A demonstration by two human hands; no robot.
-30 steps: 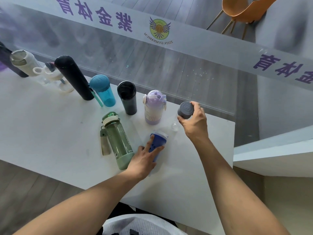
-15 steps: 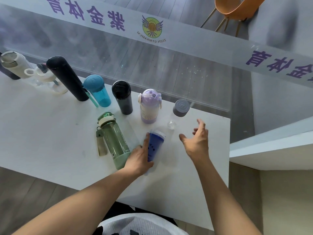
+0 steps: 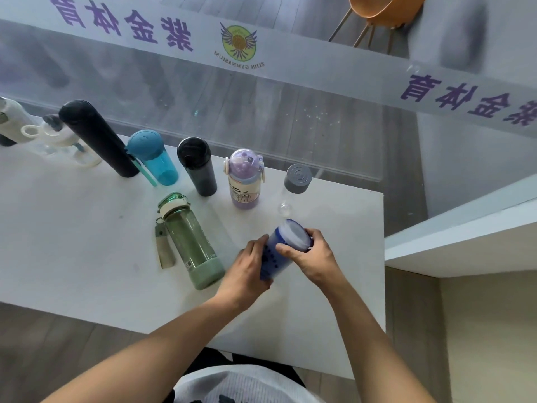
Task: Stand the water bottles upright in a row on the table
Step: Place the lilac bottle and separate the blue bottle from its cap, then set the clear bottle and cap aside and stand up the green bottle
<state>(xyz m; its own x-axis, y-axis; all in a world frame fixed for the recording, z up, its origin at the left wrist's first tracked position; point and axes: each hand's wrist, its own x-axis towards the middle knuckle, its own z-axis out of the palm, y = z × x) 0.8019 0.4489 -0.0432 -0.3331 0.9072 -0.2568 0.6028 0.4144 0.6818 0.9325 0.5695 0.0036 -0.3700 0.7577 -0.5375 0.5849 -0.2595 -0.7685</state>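
Nearest the camera, 2 bare forearms are reaching over the front edge of the white table (image 3: 72, 257). The left hand (image 3: 247, 271) is wrapping its fingers round the lower body of the blue bottle (image 3: 279, 251), thumb lying up along its side. The right hand (image 3: 311, 257) is clamping the same bottle near its pale, translucent top, thumb across the front and fingers curling behind. The blue bottle is sitting tilted between both hands near the table's right part; whether its base is touching the surface cannot be told.

Just left of the left hand, the green bottle (image 3: 189, 242) is lying on its side, cap pointing away, with a grey strap (image 3: 164, 248) trailing beside it.

Further back, a row of bottles is standing upright along the far edge: from the right, a clear bottle with a grey cap (image 3: 296, 181), a lilac bottle (image 3: 244, 181), a dark grey bottle (image 3: 199, 167), a teal bottle (image 3: 154, 158) and a tall black flask (image 3: 96, 138). Past those, a clear white-lidded bottle (image 3: 61, 141) and a white bottle (image 3: 11, 123) are sitting at the left edge of view.

Beyond the table, a glass barrier (image 3: 261, 112) with purple lettering is running across, with an orange chair (image 3: 377, 10) behind.
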